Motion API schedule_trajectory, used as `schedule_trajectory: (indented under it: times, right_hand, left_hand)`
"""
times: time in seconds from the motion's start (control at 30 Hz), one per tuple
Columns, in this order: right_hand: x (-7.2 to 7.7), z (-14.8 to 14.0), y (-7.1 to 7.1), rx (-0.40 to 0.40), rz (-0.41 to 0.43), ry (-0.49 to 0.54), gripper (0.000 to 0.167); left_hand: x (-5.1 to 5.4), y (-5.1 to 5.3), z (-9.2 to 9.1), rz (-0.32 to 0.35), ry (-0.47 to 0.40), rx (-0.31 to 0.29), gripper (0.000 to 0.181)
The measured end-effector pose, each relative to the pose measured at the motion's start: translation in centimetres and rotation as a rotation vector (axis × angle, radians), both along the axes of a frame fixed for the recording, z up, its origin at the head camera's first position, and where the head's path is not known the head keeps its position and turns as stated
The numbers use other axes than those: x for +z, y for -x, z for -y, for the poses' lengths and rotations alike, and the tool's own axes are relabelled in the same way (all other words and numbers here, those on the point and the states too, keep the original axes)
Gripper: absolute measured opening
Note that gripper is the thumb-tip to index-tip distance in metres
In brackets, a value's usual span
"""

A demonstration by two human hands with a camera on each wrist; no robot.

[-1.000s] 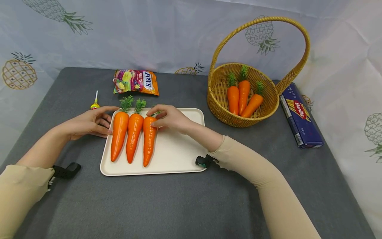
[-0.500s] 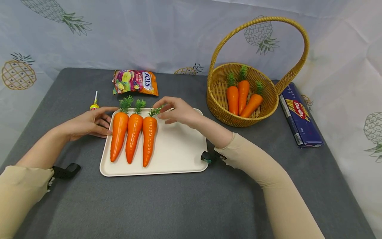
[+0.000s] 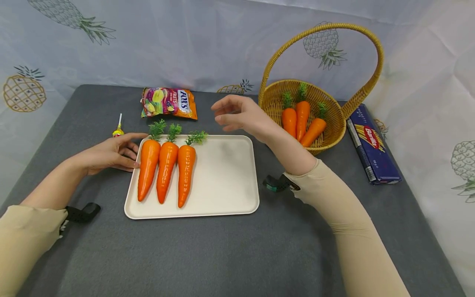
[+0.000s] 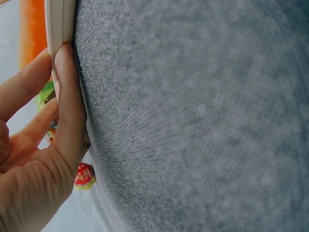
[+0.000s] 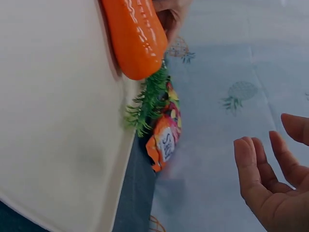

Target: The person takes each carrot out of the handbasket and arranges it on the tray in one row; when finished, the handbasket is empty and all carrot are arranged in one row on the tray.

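Observation:
At the left edge of a cream tray (image 3: 226,181), my left hand (image 3: 111,152) holds the rim; in the left wrist view, digits (image 4: 70,92) meet its outer side. Three orange carrots with green tops lie side by side on the tray: a left carrot (image 3: 148,169), a middle carrot (image 3: 167,171) and a right carrot (image 3: 186,173). My right hand (image 3: 241,113) is in the air beyond the tray's back edge, left of the wicker basket (image 3: 272,134). Its fingers are loosely bent and hold nothing, as the right wrist view also shows.
Several things surround the tray on the grey table (image 3: 208,255). A candy bag (image 3: 168,102) lies behind it, and a lollipop (image 3: 118,128) near my left hand. The tall-handled basket contains three carrots (image 3: 302,117). A blue Barilla pasta box (image 3: 375,144) lies right of it.
My right hand has let go of the right carrot and moved up and right, away from the tray. The left hand and the three carrots on the tray stay in place.

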State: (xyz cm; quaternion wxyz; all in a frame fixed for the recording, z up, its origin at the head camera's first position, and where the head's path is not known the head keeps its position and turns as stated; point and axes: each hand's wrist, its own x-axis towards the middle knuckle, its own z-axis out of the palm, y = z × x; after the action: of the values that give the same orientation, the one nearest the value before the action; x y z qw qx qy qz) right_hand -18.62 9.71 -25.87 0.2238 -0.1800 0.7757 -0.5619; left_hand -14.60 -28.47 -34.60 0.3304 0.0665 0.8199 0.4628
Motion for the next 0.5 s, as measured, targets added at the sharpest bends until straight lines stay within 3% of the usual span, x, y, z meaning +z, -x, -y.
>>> schedule_trajectory:
  times: [0.5]
  right_hand:
    - [5.1,-6.0,1.2,-0.180,-0.053,0.066,0.028]
  left_hand:
    - [0.1,0.0,-0.1,0.010,0.009,0.014,0.088]
